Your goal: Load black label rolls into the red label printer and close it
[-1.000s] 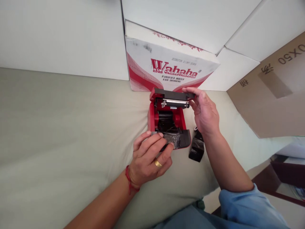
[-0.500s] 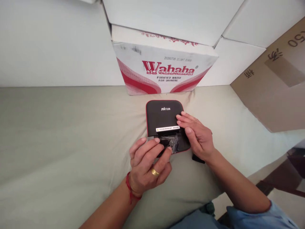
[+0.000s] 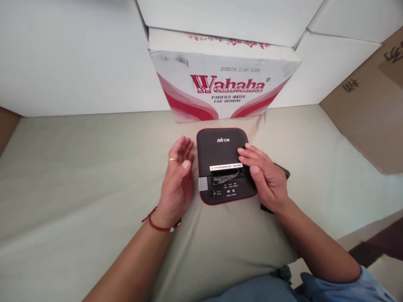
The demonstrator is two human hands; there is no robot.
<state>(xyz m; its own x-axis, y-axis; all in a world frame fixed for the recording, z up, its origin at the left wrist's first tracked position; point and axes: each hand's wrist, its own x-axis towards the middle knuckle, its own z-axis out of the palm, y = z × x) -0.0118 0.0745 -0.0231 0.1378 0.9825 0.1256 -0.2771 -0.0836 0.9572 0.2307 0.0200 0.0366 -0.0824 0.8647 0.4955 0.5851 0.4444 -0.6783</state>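
A black receipt printer [image 3: 222,151] with a red edge lies on the pale green cloth, its front facing me. Across its middle runs a white warning strip [image 3: 226,167], and crumpled clear film [image 3: 226,178] shows in the slot below. Small icons mark the front panel; a grey tab [image 3: 203,183] sits at its left edge. My right hand [image 3: 263,176] rests on the printer's right side, fingers extended over the top. Beside the left edge, my left hand [image 3: 178,178] is held on its side, holding nothing, thumb apart from lightly bent fingers. Partly hidden behind my right hand is a black object [image 3: 283,171].
A white and red Wahaha water carton [image 3: 233,92] stands just behind the printer. White boxes [image 3: 78,63] line the back, and a brown cardboard box [image 3: 365,117] stands at the right. The pale green cloth [image 3: 94,201] has several soft folds.
My left hand has moved off the printer's front panel to its left side, uncovering the icons and grey tab. My right hand remains on the right side. The view has shifted slightly.
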